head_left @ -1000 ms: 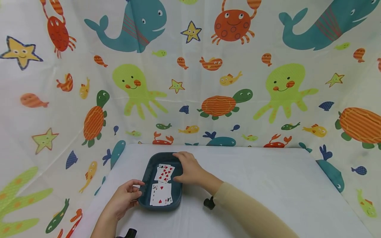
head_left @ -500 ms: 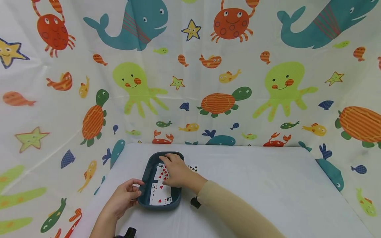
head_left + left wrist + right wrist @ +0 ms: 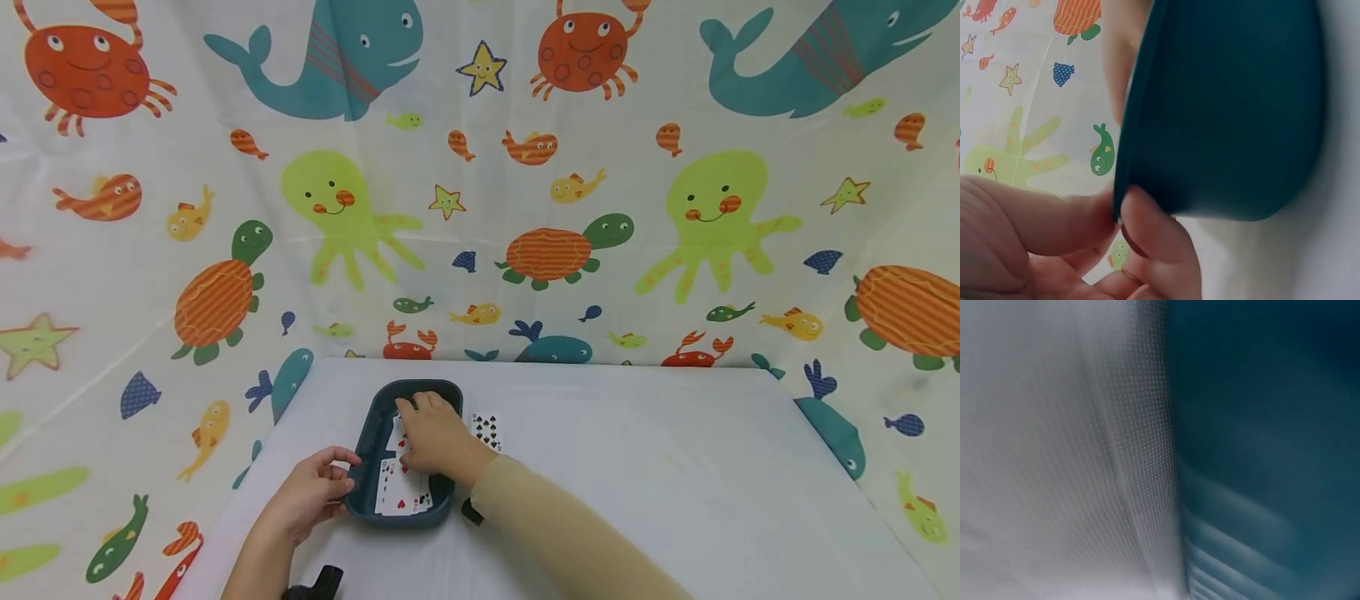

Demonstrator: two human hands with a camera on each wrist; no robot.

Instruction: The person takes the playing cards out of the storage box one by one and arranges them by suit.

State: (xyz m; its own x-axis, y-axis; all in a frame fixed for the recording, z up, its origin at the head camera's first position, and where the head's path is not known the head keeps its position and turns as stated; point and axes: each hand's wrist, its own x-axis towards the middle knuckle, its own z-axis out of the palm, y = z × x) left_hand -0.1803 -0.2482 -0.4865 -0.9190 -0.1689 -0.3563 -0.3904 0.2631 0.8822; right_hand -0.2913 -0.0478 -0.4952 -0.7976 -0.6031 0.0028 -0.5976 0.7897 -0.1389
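Note:
A dark teal tray (image 3: pixel 375 410) sits on the white table near its left side. A fan of playing cards (image 3: pixel 403 494) lies face up in the tray's near half. More red cards (image 3: pixel 394 434) lie in the far half, mostly under my right hand (image 3: pixel 414 417), which rests on them with fingers pointing left. My left hand (image 3: pixel 341 479) pinches the tray's left rim between thumb and fingers; the left wrist view shows that pinch on the tray (image 3: pixel 1229 112). One spade card (image 3: pixel 486 429) lies on the table just right of the tray.
The table (image 3: pixel 637 467) is covered with a white cloth. Sea-animal curtains (image 3: pixel 480 208) close it in at the back and on both sides. The right wrist view is blurred, showing only the tray wall (image 3: pixel 1260 425) and the cloth (image 3: pixel 1054 456).
My right hand moved from the tray's right rim left onto the far cards. A spade card came into view on the table right of the tray. The left hand kept its pinch.

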